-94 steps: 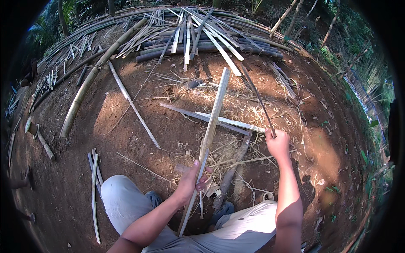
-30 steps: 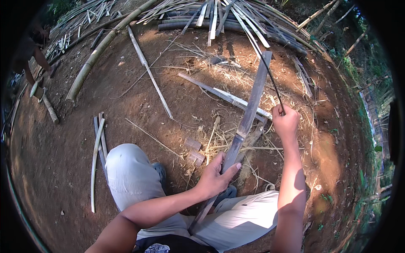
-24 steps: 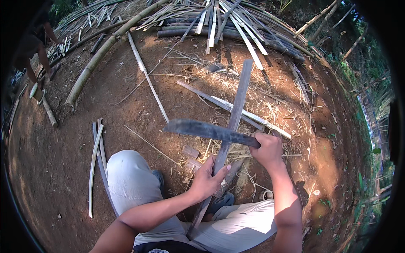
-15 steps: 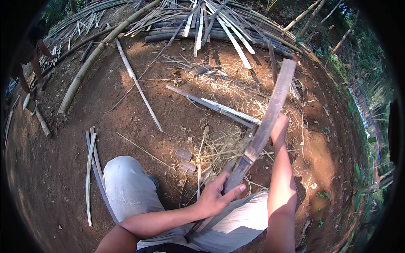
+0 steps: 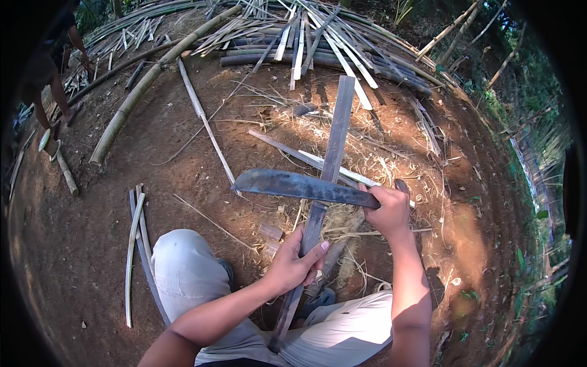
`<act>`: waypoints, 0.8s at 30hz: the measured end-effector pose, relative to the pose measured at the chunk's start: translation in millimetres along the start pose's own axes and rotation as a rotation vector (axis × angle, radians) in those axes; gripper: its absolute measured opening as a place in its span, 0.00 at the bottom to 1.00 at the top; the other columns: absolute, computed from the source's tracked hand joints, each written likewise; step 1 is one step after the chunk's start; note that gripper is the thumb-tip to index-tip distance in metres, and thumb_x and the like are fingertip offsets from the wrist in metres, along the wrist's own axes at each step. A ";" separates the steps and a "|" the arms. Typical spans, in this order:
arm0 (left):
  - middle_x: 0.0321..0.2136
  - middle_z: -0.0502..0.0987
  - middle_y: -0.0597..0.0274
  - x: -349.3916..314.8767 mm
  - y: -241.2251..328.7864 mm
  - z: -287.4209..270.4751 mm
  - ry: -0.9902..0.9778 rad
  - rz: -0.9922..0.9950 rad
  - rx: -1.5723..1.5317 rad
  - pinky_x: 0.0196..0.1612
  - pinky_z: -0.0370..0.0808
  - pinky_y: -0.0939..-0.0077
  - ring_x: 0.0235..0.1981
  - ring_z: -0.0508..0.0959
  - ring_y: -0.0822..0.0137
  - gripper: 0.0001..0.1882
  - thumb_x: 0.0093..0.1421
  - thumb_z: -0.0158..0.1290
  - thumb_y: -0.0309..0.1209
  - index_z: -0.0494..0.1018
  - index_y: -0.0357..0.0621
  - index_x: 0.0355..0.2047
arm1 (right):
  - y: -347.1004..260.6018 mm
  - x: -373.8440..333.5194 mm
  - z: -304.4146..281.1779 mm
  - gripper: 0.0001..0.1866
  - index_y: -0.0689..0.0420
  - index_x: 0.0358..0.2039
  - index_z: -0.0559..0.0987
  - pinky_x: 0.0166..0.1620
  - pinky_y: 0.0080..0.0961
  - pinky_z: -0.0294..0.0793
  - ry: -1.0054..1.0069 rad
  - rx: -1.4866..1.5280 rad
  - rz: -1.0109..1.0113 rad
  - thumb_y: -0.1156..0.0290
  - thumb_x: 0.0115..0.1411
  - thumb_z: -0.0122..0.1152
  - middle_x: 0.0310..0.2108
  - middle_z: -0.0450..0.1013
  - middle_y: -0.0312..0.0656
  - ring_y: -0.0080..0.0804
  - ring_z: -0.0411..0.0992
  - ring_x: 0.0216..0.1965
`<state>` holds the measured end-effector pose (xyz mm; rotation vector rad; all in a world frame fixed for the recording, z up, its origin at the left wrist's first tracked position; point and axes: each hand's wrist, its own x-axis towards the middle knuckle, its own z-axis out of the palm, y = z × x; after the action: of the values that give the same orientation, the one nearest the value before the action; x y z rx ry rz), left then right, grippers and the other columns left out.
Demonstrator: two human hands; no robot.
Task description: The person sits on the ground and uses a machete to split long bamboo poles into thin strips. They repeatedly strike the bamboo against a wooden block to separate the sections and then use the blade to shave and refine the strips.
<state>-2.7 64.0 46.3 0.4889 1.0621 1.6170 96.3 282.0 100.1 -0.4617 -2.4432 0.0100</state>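
Note:
My left hand is closed around a long dark split bamboo strip, which runs from between my legs up and away. My right hand grips a machete by its handle. The broad, dark blade points left and crosses over the strip above my left hand. Whether blade and bamboo touch, I cannot tell. Beneath the strip, a bamboo piece with a pale split edge lies on the ground among shavings. Two short bamboo sections rest beside my left hand, partly hidden by it.
Several bamboo strips lie left of my knee. A long pole and a thinner stick stretch across the dirt farther off. Piled bamboo fills the back. Another person stands at the far left.
The machete, hidden behind the strip before, now lies across it with its blade pointing left. The strip's far end has swung left, and my left hand has shifted slightly up and left.

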 end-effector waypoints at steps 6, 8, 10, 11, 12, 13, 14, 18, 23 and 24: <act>0.16 0.65 0.71 -6.9 2.9 7.7 0.003 -0.038 0.066 0.13 0.58 0.81 0.11 0.62 0.80 0.16 0.69 0.51 0.34 0.60 0.44 0.50 | -14.8 3.5 7.1 0.06 0.55 0.20 0.78 0.25 0.36 0.71 -0.028 0.097 -0.149 0.71 0.51 0.66 0.16 0.73 0.43 0.43 0.74 0.19; 0.16 0.65 0.71 -11.4 1.5 7.5 0.017 -0.056 0.100 0.13 0.58 0.81 0.11 0.62 0.80 0.16 0.69 0.51 0.34 0.60 0.44 0.50 | -12.9 4.9 8.2 0.05 0.55 0.21 0.79 0.25 0.35 0.71 -0.016 0.105 -0.188 0.72 0.49 0.66 0.17 0.74 0.43 0.43 0.74 0.20; 0.16 0.65 0.71 -15.1 -3.3 8.2 0.010 -0.091 0.109 0.13 0.59 0.81 0.11 0.62 0.80 0.16 0.68 0.51 0.33 0.59 0.44 0.50 | -9.3 5.7 11.9 0.05 0.56 0.21 0.78 0.25 0.33 0.71 0.014 0.164 -0.122 0.72 0.48 0.67 0.17 0.74 0.44 0.44 0.75 0.20; 0.16 0.65 0.71 -17.8 -5.4 10.0 -0.016 -0.083 0.088 0.13 0.59 0.81 0.11 0.63 0.80 0.15 0.68 0.52 0.32 0.60 0.44 0.50 | -5.4 6.4 13.5 0.06 0.56 0.20 0.78 0.24 0.33 0.71 0.029 0.190 -0.088 0.72 0.48 0.68 0.17 0.74 0.44 0.44 0.75 0.20; 0.16 0.65 0.71 -21.2 -7.1 12.1 -0.042 -0.074 0.066 0.13 0.59 0.81 0.11 0.63 0.79 0.15 0.68 0.52 0.32 0.60 0.44 0.50 | 1.9 10.1 16.0 0.08 0.57 0.18 0.77 0.24 0.33 0.70 0.071 0.215 0.011 0.74 0.46 0.69 0.16 0.73 0.45 0.45 0.74 0.19; 0.16 0.65 0.71 -23.3 -8.1 13.5 -0.070 -0.066 0.044 0.13 0.60 0.81 0.11 0.63 0.79 0.15 0.68 0.52 0.32 0.60 0.44 0.49 | 2.3 16.7 9.0 0.11 0.58 0.16 0.74 0.23 0.35 0.69 0.047 0.197 0.135 0.74 0.46 0.69 0.15 0.71 0.46 0.47 0.72 0.18; 0.16 0.65 0.71 -24.2 -8.8 12.7 -0.069 -0.082 0.031 0.13 0.60 0.80 0.11 0.63 0.79 0.15 0.68 0.52 0.31 0.60 0.44 0.49 | 4.7 20.2 9.8 0.12 0.59 0.15 0.74 0.23 0.35 0.68 0.060 0.197 0.121 0.74 0.47 0.69 0.15 0.71 0.47 0.47 0.72 0.18; 0.17 0.65 0.71 -20.6 -9.3 10.1 -0.065 -0.097 0.058 0.13 0.62 0.79 0.12 0.64 0.79 0.13 0.67 0.52 0.30 0.60 0.43 0.47 | 17.1 21.9 13.7 0.13 0.60 0.15 0.73 0.22 0.33 0.67 0.084 0.148 0.064 0.72 0.49 0.67 0.13 0.69 0.47 0.44 0.71 0.15; 0.17 0.65 0.72 -23.7 -20.0 19.5 -0.124 -0.100 0.096 0.14 0.62 0.80 0.12 0.64 0.79 0.13 0.67 0.51 0.28 0.61 0.43 0.49 | 48.9 42.4 8.4 0.13 0.62 0.16 0.75 0.21 0.30 0.64 0.221 0.277 0.425 0.69 0.52 0.63 0.10 0.67 0.42 0.31 0.67 0.13; 0.18 0.65 0.72 -23.6 -21.3 22.1 -0.135 -0.106 0.099 0.14 0.62 0.80 0.12 0.64 0.80 0.14 0.67 0.50 0.28 0.62 0.43 0.51 | 54.2 37.6 3.4 0.12 0.62 0.16 0.76 0.22 0.30 0.65 0.217 0.222 0.468 0.69 0.52 0.62 0.10 0.68 0.43 0.31 0.68 0.13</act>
<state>33.8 51.0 44.8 0.5904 1.0522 1.4233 84.4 345.6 113.3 -0.8725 -2.0449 0.4023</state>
